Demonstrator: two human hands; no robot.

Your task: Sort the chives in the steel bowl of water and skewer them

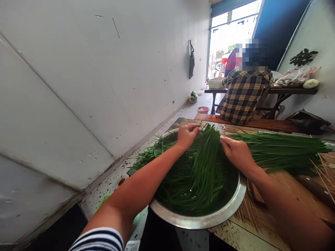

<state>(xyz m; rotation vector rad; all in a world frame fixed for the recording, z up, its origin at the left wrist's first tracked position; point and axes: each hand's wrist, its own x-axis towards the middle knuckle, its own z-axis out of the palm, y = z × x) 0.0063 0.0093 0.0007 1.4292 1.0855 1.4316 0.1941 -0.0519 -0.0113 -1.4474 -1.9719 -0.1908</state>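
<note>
A: What is noted nearest?

B: A striped sleeve point(99, 240) is seen at the bottom left. Just beyond it a steel bowl point(199, 219) is set on the near corner of a table point(264, 233).

A: And in the bowl?

B: It is filled with chives point(201, 174), heaped lengthwise. Their far ends are raised over the far rim, and some are spilled over the left rim.

A: The hands?

B: The left hand point(187, 136) is curled over the far ends of the chives, fingers bent and closed on the tips. The right hand point(237, 151) is laid against the heap's right side with fingers loosely bent. Whether any stalk is pinched there cannot be told.

A: Right of the bowl?

B: Thin sticks point(248, 212) are scattered on the table beside the rim. A second bundle point(282, 150) is laid flat, stretched to the right behind the right hand. A dark handle point(314, 188) is seen in front of it.

A: Further back?

B: A wooden bench point(261, 123) is placed just past the table. A person in a plaid shirt point(244, 96) is seated on it, back turned. A black bag point(309, 122) is seen at the bench's right end.

A: Farthest?

B: A dark table point(293, 90) is loaded with plastic bags point(294, 76). A white tub point(216, 83) is set on its left part. A pink bowl point(202, 110) is seen on the floor and a checked cloth point(192, 61) is hung on the left wall. A bright doorway point(230, 38) is recorded behind.
</note>
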